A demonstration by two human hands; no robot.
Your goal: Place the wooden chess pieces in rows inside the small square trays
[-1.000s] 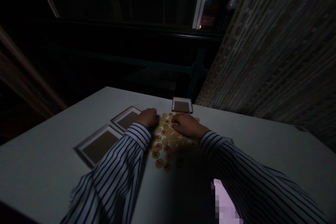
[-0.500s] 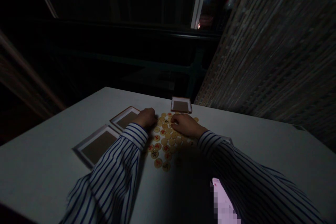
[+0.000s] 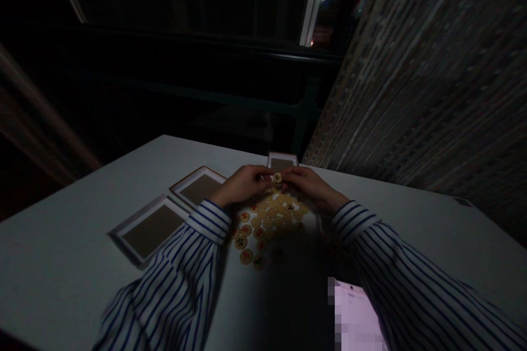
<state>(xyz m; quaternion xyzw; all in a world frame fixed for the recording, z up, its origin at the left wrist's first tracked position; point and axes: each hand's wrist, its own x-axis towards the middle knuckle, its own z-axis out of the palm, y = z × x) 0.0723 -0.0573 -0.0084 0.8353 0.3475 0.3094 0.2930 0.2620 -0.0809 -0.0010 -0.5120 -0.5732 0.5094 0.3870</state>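
One round wooden Chinese chess piece (image 3: 277, 177) with a dark character is held up between my two hands, its face towards me. The fingertips of my left hand (image 3: 242, 182) pinch it from the left. From the other side my right hand (image 3: 310, 185) grips its edge with thumb and fingers. Under and in front of the hands lie several more chess pieces (image 3: 267, 223), many with blank faces up and others showing red or black characters. Part of the pile is hidden by the hands and their shadow.
Three shallow trays stand on the white table (image 3: 66, 230): a brown-edged one (image 3: 178, 188) and a grey one (image 3: 123, 218) at left, and a small one (image 3: 283, 156) at the far edge. A lit phone (image 3: 358, 315) lies by my right forearm. A string curtain (image 3: 391, 93) hangs at right.
My hands have come together over the far end of the pile. A chess piece now shows raised between them; before, each hand was down at the pieces, apart.
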